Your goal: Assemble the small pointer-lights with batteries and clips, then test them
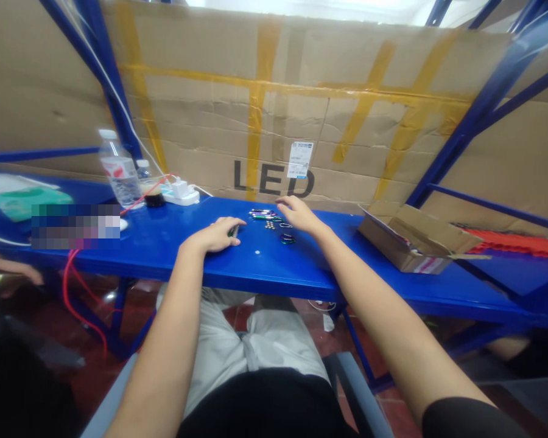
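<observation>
My left hand point(220, 235) rests low over the blue table, its thumb and fingers curved around a small green metallic piece point(234, 231) that is mostly hidden; its exact kind is unclear. My right hand point(296, 214) is held with fingers stretched out at the right end of a group of slim, shiny coloured metal pieces point(262, 214), and it appears to hold nothing. Just below it lie a silvery carabiner point(285, 225) and a darker carabiner point(287, 239). Several tiny metal parts point(269, 224) sit between the hands.
A small white disc point(257, 252) lies near the table's front edge. To the right stands an open cardboard box point(404, 240), with red material point(520, 242) beyond. Leftward are a water bottle point(120, 173), a dark-drink bottle point(154, 193) and a power strip point(181, 193). Another person's hand point(16, 267) shows far left.
</observation>
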A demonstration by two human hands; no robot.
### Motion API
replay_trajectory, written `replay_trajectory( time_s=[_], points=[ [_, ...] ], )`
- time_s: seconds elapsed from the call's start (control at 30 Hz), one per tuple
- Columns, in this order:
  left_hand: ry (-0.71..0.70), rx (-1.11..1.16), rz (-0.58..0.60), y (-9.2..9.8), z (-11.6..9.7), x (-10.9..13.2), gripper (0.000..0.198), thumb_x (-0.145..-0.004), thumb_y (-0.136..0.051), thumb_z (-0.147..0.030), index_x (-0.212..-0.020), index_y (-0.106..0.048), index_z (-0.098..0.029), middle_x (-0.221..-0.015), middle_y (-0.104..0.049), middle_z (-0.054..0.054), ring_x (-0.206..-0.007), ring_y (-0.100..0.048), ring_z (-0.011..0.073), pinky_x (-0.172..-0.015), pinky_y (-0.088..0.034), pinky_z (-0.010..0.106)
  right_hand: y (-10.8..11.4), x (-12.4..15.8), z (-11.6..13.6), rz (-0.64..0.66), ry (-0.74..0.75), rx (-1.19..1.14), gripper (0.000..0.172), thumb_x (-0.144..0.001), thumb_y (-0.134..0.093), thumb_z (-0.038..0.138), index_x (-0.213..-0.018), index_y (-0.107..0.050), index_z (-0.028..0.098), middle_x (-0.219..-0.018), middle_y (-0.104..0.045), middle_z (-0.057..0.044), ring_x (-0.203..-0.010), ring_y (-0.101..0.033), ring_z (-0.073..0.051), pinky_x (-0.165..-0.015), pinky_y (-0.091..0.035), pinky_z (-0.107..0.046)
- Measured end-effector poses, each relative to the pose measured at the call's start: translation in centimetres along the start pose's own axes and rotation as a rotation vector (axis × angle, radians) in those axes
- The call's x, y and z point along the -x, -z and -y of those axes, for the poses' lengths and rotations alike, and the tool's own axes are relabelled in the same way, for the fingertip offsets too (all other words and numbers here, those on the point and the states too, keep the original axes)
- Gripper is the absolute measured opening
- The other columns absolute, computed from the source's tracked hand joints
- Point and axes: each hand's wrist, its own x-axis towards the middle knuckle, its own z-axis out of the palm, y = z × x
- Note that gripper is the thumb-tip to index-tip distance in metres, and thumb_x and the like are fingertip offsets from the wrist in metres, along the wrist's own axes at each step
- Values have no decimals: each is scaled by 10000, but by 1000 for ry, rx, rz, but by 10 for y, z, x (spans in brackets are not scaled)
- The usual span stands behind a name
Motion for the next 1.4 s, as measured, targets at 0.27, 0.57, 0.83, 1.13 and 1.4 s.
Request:
replay_trajectory(
  time_s=[0.27, 0.57, 0.83, 1.13, 1.4],
  points=[
    [22, 86, -16, -5, -8, -12, 512, -724, -714, -363, -1231, -658, -320, -1310, -668, 67, -1273, -543, 335, -1172, -250, 512, -4, 4, 7, -17, 22, -7, 310, -968, -482, 262, -1157, -697, 143, -1209, -680, -145, -1177, -590, -260, -1048, -421, -412],
    [-70, 17, -475, 7, -17, 15, 409, -874, -553, -310, -1271, -633, -254, -1426, -581, 68, -1374, -456, 270, -1199, -269, 460, -15, 4, 31, -17, 155, 45, 220, -957, -519, 220, -987, -729, 162, -1074, -701, -108, -1072, -603, -226, -998, -430, -357],
    [-42, 98, -583, 42, -8, -40, 285, -840, -528, -190, -1037, -731, -154, -1088, -749, 96, -1033, -670, 227, -980, -504, 350, -64, -13, 86, 332, 248, 190, 289, -887, -654, 326, -1071, -694, 107, -1013, -691, -133, -908, -614, -224, -820, -443, -311],
    [-87, 157, -638, 27, -46, -30, 257, -861, -537, -207, -1019, -734, -160, -1049, -755, 79, -987, -672, 212, -943, -511, 334, -57, -9, 76, 359, 120, 288, 178, -826, -624, 153, -987, -695, 124, -984, -724, -120, -903, -640, -223, -772, -445, -276],
    [-21, 81, -402, 21, -25, -64, 230, -815, -567, -154, -938, -760, -171, -976, -762, 81, -918, -684, 220, -888, -524, 329, -57, -24, 83, 405, -39, 269, 55, -782, -658, 199, -790, -666, 146, -845, -725, -113, -778, -656, -230, -684, -450, -285]
  ],
)
